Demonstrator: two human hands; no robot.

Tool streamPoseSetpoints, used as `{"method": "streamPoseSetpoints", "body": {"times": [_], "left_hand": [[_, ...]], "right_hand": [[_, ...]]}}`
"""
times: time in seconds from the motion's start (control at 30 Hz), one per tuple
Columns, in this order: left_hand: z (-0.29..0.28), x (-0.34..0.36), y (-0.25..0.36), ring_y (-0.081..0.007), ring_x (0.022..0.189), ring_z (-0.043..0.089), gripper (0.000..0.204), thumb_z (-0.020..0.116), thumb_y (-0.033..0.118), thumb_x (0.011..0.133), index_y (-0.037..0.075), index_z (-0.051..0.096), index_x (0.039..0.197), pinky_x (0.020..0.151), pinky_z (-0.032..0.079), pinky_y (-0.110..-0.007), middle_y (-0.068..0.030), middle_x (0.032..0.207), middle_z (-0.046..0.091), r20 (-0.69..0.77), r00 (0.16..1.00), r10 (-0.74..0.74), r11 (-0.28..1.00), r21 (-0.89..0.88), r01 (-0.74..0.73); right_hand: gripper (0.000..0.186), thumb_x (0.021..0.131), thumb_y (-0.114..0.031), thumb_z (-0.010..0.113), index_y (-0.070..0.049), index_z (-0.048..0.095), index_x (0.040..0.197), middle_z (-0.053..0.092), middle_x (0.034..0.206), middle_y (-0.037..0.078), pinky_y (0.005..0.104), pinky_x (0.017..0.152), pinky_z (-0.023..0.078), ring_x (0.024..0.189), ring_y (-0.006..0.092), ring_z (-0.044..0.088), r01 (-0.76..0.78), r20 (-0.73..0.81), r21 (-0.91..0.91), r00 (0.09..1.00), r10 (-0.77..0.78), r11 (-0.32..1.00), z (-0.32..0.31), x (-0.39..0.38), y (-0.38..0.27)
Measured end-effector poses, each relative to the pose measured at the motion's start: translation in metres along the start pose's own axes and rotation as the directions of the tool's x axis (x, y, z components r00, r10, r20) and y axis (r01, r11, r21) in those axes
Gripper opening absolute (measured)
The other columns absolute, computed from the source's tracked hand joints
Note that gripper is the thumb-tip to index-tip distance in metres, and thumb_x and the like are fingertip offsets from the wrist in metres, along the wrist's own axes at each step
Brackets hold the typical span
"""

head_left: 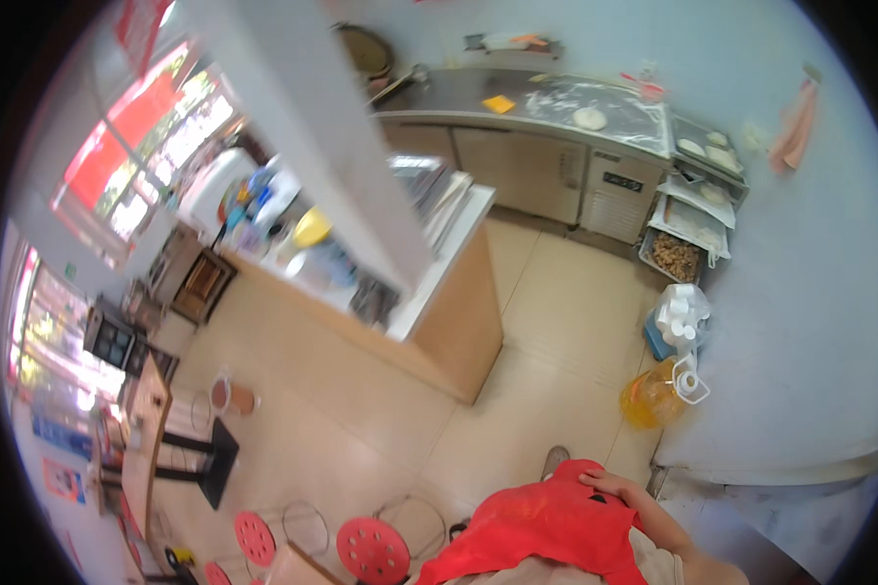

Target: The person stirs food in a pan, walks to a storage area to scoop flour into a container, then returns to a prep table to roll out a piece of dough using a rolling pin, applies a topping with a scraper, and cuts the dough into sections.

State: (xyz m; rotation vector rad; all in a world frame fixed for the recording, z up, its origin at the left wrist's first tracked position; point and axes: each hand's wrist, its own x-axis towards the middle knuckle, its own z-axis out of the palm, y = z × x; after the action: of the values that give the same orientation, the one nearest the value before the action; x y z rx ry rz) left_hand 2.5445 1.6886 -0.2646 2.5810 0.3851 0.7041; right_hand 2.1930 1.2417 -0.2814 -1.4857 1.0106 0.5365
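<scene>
Head view, right hand [611, 484] flat on apron [537, 519]

bare right forearm [665, 531] reached up and leftward from the lower edge, right hand [609, 484] lay palm against the body's red-clad front [546, 517], fingers [592, 477] loosely extended leftward, one shod foot [555, 458] showed just beyond

The red apron [546, 522] is cut off by the lower edge. Upper left of centre, a pale pillar [312, 127] hides part of the desk [470, 216]. Brown pieces [675, 255] at right are too small to tell.
</scene>
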Motion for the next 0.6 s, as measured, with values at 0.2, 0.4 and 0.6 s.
{"method": "streamPoseSetpoints", "body": {"times": [0.2,0.4,0.6], "left_hand": [[0.076,-0.065,0.134,-0.0269,0.117,0.051,0.063,0.054,0.042,0.092,-0.003,0.043,0.135,0.099,0.041,-0.038,-0.0152,0.134,0.051,0.800,0.598,-0.059,0.997,0.024,0.067],[0.138,-0.168,0.406,-0.0243,0.116,0.051,0.060,0.053,0.041,0.093,-0.001,0.047,0.135,0.100,0.039,-0.035,-0.0130,0.132,0.053,0.971,-0.223,-0.083,0.989,0.107,0.098],[0.271,-0.205,0.544,-0.0183,0.086,0.063,0.035,0.058,0.032,0.089,0.003,0.069,0.103,0.078,0.048,-0.031,-0.0074,0.094,0.069,0.763,-0.583,0.278,0.855,-0.473,-0.211]], "right_hand": [[0.082,0.090,-0.063,0.046,-0.004,0.035,0.145,0.034,0.151,0.017,0.0382,0.115,0.023,0.140,0.0289,0.031,-0.047,0.070,0.186,0.997,0.035,0.981,-0.113,0.007,0.019],[0.068,0.091,-0.058,0.048,-0.006,0.052,0.134,0.055,0.134,0.017,0.0377,0.105,0.038,0.123,0.0301,0.052,-0.006,0.057,0.069,0.998,0.002,0.998,-0.233,0.086,0.018],[0.051,0.095,-0.044,0.052,-0.004,0.059,0.125,0.063,0.120,0.012,0.0351,0.093,0.046,0.110,0.0245,0.061,0.196,-0.299,0.297,0.949,-0.104,0.935,-0.375,0.162,-0.042]]}}
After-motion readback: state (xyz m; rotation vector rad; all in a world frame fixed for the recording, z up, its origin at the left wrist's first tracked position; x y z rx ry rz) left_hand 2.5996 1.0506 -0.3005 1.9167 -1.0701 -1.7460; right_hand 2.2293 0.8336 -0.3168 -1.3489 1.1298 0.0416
